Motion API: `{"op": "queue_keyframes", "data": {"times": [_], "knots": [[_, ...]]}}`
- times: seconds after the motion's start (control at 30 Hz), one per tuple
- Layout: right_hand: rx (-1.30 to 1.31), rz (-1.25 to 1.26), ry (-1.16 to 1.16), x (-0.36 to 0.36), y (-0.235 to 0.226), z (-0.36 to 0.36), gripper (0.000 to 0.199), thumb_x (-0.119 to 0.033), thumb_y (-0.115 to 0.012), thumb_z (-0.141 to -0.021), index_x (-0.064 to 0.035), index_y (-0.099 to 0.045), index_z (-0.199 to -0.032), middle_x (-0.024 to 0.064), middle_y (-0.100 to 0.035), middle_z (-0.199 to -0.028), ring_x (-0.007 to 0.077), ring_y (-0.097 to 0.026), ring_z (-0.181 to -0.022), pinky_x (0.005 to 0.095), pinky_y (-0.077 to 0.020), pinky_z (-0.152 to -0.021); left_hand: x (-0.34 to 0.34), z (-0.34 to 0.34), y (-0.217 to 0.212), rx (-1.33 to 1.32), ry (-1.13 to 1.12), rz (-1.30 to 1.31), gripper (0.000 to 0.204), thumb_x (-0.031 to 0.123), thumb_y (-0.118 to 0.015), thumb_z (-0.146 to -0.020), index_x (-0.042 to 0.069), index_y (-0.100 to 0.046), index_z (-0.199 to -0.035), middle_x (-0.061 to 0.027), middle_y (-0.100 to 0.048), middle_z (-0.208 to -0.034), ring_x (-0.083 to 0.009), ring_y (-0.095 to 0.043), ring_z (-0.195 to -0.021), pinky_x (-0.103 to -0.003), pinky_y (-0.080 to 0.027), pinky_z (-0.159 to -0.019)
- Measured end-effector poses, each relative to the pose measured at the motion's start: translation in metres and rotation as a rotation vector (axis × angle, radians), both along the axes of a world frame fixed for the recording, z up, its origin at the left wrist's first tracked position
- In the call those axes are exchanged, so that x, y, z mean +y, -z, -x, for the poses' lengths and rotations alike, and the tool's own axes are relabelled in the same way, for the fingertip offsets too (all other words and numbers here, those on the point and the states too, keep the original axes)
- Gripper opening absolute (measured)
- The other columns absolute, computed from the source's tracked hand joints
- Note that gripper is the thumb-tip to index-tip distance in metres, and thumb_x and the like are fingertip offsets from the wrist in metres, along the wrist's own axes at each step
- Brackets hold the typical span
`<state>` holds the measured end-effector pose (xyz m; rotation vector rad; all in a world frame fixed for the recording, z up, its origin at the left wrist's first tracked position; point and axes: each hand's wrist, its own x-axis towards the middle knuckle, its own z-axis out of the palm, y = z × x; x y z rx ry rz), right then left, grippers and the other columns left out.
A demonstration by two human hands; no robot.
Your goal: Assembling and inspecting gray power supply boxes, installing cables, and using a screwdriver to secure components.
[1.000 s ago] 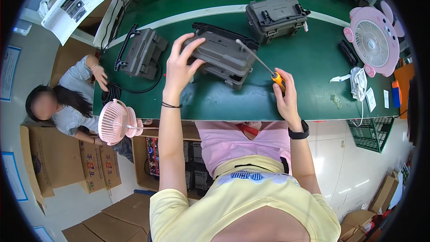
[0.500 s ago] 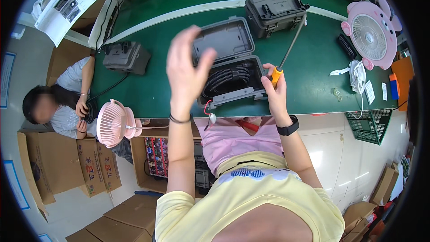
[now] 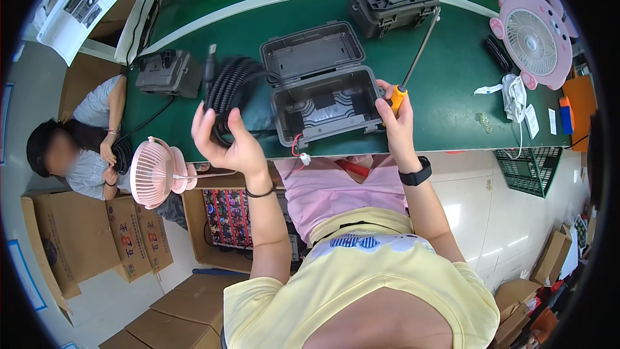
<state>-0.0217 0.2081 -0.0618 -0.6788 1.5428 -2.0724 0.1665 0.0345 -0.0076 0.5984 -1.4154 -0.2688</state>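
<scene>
Raised off the bench, a coiled black corrugated cable (image 3: 234, 87) sits in my left hand (image 3: 227, 145), slightly smeared by motion. Beside it an open grey plastic case (image 3: 328, 134) rests at the bench's near edge, its lid (image 3: 313, 53) folded back. Inside its base a patterned grey plate shows, and a red wire with a white connector (image 3: 304, 158) hangs over the front. My right hand (image 3: 399, 128) grips the yellow handle of a long screwdriver (image 3: 420, 55), shaft pointing up and away, fingers close against the case's right end.
A closed grey case (image 3: 394, 1) stands behind, another (image 3: 169, 72) at left near a seated person (image 3: 90, 123) holding black cable. A pink clip fan (image 3: 154, 173) is on the near left edge; a pink bear-shaped fan (image 3: 533, 40) and white cable (image 3: 515, 100) lie right.
My left hand has taken the coiled black cable out of the open case and moved left and down with it. My right hand keeps its grip on the screwdriver.
</scene>
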Motion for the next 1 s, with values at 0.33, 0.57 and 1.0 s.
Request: {"op": "queue_keyframes", "data": {"times": [0.33,0.57,1.0], "knots": [[0.034,-0.022,0.033,0.0,0.006,0.001,0.023,-0.013,-0.066,-0.091,-0.0075,-0.047,-0.104,0.0109,-0.058,-0.123,0.0081,-0.047,-0.089,0.0236,-0.0411,-0.083,-0.028,-0.058,0.022,-0.655,-0.172,-0.206,0.048,0.011,-0.072,-0.087,0.005,-0.057,-0.132,-0.017,-0.055,-0.132,-0.0352,-0.054,-0.118,-0.043,-0.042,-0.102],[0.01,-0.018,0.022,0.0,0.007,0.0,0.024,-0.014,-0.066,-0.092,-0.0068,-0.047,-0.104,0.0118,-0.057,-0.123,0.0088,-0.049,-0.09,0.024,-0.0414,-0.083,0.007,-0.056,0.035,-0.646,0.066,0.422,0.046,0.004,-0.082,-0.072,0.021,-0.07,-0.112,-0.0075,-0.06,-0.123,-0.0267,-0.063,-0.1,-0.041,-0.05,-0.084],[0.06,0.02,0.032,-0.001,0.009,0.0,0.023,-0.011,-0.066,-0.091,-0.006,-0.048,-0.104,0.0115,-0.057,-0.119,0.0077,-0.048,-0.087,0.0231,-0.0411,-0.078,0.037,-0.048,0.023,-0.93,0.417,0.525,0.034,0.01,-0.071,-0.075,0.019,-0.075,-0.107,0.0032,-0.066,-0.097,-0.0126,-0.054,-0.076,-0.027,-0.045,-0.066]]}}
